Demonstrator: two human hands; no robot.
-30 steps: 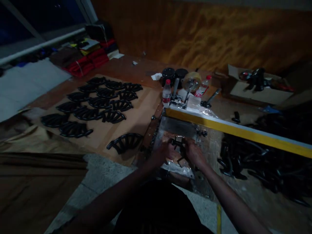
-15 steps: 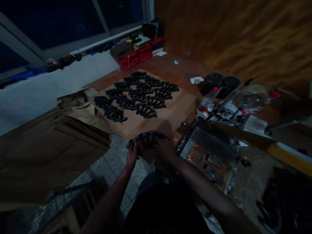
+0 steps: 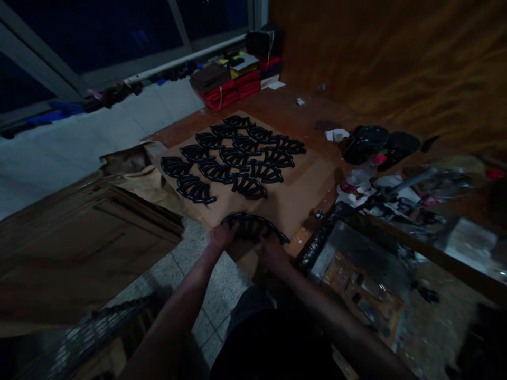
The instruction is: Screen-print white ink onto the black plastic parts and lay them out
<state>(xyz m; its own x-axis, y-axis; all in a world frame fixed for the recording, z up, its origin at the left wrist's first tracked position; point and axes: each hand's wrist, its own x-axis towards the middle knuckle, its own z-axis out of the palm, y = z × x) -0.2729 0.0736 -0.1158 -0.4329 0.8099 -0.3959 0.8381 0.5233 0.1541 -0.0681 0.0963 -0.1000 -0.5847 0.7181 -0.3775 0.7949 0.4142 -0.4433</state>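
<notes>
The left hand and right hand are gripping the black fan piece by its ends, perhaps loosely, risking bumping the laid-out pieces.

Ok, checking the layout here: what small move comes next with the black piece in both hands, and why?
Probably lower the black fan-shaped piece, gripped by the left hand and right hand, flat onto the cardboard sheet next to the nearest laid piece. It is at the sheet's near edge, and bare cardboard shows beside the rows.
</notes>
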